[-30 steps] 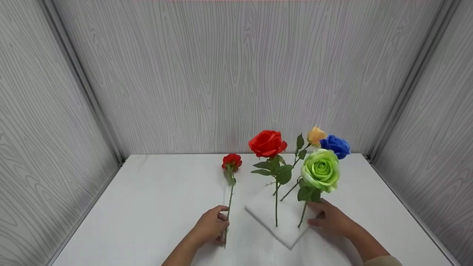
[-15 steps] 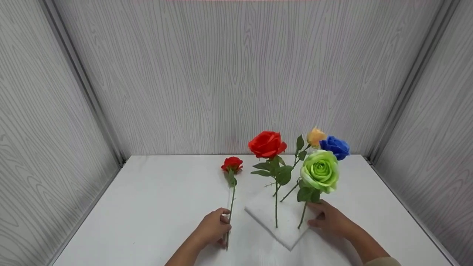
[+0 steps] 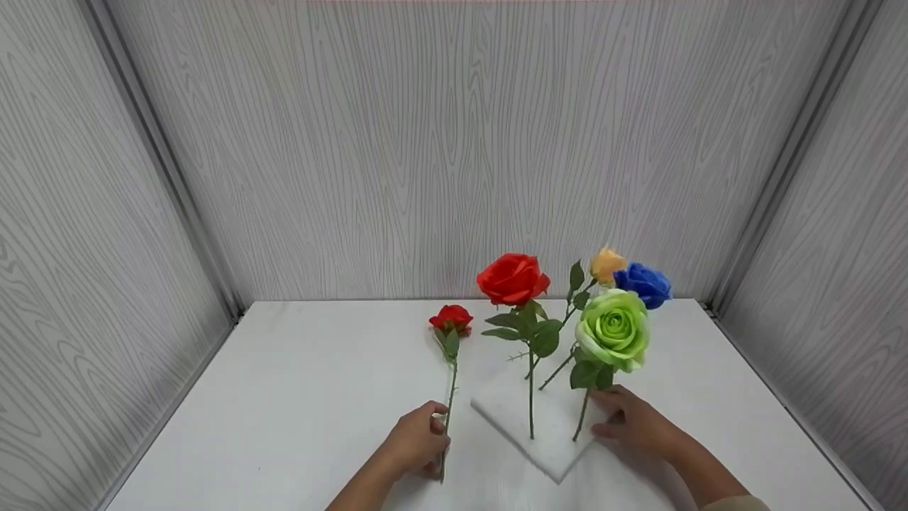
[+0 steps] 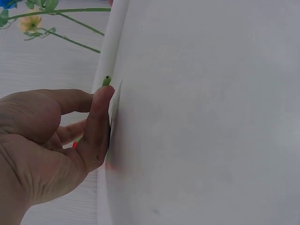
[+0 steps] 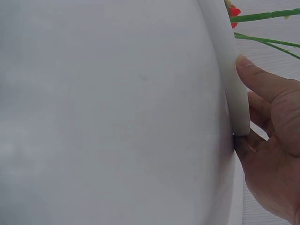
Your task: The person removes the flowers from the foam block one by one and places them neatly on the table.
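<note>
Red, small-bloomed rose (image 3: 451, 319) on a slim, leafy green stem (image 3: 452, 383).

A pale grey back panel (image 3: 454, 142) with a wavy wood-grain pattern stands upright behind a smooth, white, flat tabletop (image 3: 319, 369), whose straight far edge runs along the panel's foot. A left side panel (image 3: 64, 248) and a right side panel (image 3: 844, 234), likewise grey and wood-grained, flank it. A straight, darker grey left corner strip (image 3: 163, 156) and matching right corner strip (image 3: 787, 156) mark the joints.
</note>
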{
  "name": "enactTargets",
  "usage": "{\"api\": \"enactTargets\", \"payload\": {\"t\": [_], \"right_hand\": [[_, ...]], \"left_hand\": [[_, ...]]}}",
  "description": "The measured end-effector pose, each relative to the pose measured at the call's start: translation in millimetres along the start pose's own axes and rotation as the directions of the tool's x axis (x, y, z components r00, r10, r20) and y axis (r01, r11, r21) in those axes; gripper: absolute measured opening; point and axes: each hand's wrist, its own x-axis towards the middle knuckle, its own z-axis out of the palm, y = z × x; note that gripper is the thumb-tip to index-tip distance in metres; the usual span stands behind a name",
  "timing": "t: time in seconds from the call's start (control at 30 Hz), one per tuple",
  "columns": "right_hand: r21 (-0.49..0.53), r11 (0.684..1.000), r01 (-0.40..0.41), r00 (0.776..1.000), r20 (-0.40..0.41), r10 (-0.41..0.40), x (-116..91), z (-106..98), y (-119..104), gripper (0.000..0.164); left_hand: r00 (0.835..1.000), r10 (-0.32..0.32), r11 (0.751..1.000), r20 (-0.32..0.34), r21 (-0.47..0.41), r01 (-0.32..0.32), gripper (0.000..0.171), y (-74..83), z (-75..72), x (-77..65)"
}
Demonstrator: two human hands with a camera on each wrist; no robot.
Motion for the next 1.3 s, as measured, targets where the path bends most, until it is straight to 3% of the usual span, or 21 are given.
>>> {"api": "enactTargets", "payload": {"t": [0.47, 0.97, 1.1, 1.3], "right_hand": [[0.011, 1.000, 0.007, 1.000, 0.009, -0.007, 0.5, -0.5, 1.3, 0.076], [0.021, 1.000, 0.017, 1.000, 0.007, -0.017, -0.1, 0.9, 1.7, 0.078], [0.033, 0.999, 0.008, 1.000, 0.018, -0.008, 0.0, 0.6, 2.6, 0.079], [0.038, 0.999, 0.000, 1.000, 0.024, -0.001, 0.6, 0.0, 0.8, 0.079]], "left_hand": [[1.000, -0.026, 0.991, -0.001, 0.132, 0.026, 0.054, 6.5, 4.1, 8.9], [0.999, 0.026, 0.985, -0.024, 0.173, -0.021, 0.054, 9.3, 1.3, 8.1], [0.999, 0.025, 0.990, -0.035, 0.139, -0.020, 0.052, 14.4, 1.0, 7.9], [0.997, 0.070, 0.996, -0.038, -0.049, -0.072, 0.044, 22.5, 3.1, 5.6]]}}
